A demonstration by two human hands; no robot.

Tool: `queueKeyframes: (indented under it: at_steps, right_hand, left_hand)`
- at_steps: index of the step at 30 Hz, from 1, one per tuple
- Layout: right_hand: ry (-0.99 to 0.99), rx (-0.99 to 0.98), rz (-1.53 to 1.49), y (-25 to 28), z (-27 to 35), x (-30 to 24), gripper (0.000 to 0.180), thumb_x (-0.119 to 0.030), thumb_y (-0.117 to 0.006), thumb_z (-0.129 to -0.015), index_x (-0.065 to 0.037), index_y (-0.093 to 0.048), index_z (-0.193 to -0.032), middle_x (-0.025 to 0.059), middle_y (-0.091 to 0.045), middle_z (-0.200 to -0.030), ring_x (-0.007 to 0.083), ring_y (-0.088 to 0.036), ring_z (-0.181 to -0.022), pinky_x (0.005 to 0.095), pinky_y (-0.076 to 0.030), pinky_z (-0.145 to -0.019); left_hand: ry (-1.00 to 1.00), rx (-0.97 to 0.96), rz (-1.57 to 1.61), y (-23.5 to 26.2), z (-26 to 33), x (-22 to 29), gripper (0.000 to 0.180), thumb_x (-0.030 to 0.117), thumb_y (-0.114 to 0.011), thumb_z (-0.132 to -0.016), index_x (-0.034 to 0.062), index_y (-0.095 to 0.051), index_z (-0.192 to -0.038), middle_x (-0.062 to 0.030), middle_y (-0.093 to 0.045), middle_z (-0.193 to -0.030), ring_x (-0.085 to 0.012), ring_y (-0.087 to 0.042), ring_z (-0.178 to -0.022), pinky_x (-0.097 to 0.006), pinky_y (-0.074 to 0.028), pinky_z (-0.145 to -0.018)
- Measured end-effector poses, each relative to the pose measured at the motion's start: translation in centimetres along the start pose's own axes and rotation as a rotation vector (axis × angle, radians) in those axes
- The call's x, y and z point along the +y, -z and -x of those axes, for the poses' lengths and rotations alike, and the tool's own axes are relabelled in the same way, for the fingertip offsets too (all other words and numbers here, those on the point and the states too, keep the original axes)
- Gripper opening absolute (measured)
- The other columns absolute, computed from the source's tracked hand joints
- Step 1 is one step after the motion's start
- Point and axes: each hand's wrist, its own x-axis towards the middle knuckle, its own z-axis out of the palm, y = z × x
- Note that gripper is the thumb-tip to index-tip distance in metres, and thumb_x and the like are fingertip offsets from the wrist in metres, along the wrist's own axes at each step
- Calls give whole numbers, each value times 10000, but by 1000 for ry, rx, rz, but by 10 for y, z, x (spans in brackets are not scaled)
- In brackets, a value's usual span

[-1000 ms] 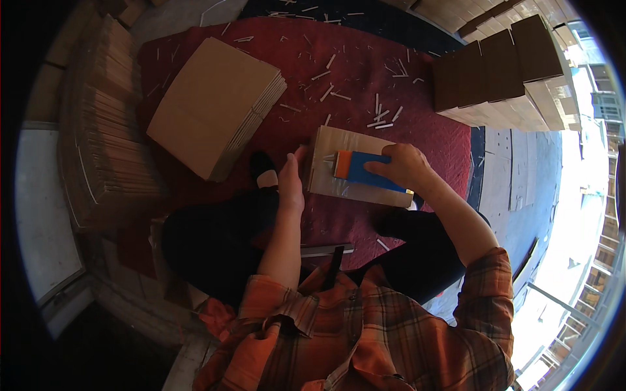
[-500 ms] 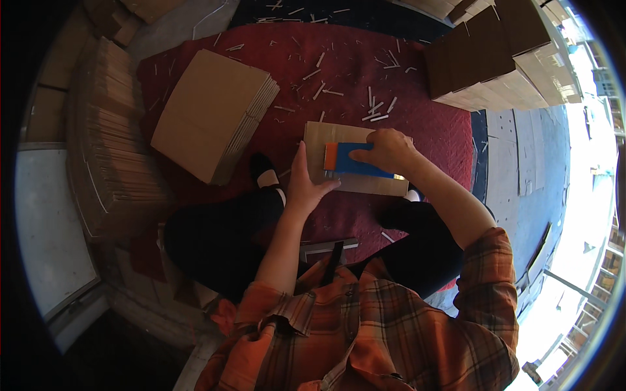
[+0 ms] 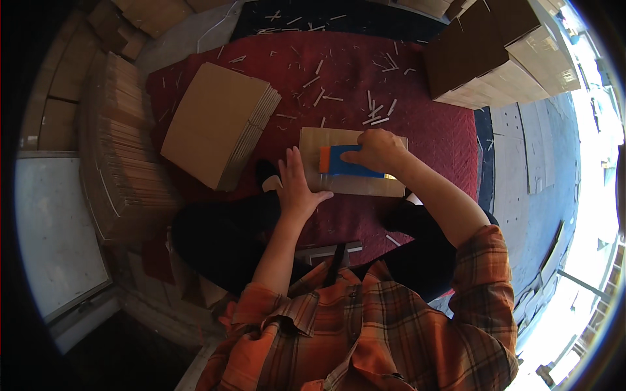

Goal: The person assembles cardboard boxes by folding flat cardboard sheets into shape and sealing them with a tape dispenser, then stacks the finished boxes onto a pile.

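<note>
We find the right hand clenched about a blue-and-orange flat rect. block, thumb across its upper face; remaining fingertips hidden, so exact grip n/k. Block pos.: over the mid part of a brown oblong cardboard carton, long axis left–right, approx. parallel w/ carton's long side, orange end to the left. Right hand is the nearer, being on the block's right/far part. Left hand is spread, fingers pointing far, thumb out to the right, at carton's left near corner, i.e. left and near of the orange end; contact w/ carton unconfirmed. Also obs.: stacked flat brown cardboard, far left; loose white strips on red cloth, far side.
</note>
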Motion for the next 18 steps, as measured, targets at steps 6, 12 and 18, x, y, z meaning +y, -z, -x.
queueKeyframes:
  at_steps: [6,12,18]
  right_hand:
    - [80,-2,-8,-1,0,-2,663,-599,-625,-802,24,-719,-1010,187,-709,-934,304,-696,-918,394,-533,-870]
    - [95,-82,-128,14,13,18,582,-555,-644,-800,-17,-723,-1009,168,-712,-975,304,-686,-974,396,-531,-873]
    - [121,-41,-168,31,49,103,529,-521,-665,-806,-22,-730,-970,173,-700,-868,301,-694,-834,398,-542,-801]
  left_hand:
    - [-230,74,-533,-15,3,2,1360,497,-882,-510,126,-94,-1555,-84,-156,-1619,-338,-110,-1493,-708,-151,-1118]
    - [-154,67,-604,-24,2,4,1331,507,-874,-498,134,-152,-1552,-50,-169,-1619,-333,-110,-1494,-685,-149,-1133]
    - [-157,113,-636,-25,2,0,1316,474,-888,-495,145,-176,-1551,-24,-168,-1621,-333,-110,-1494,-676,-141,-1139]
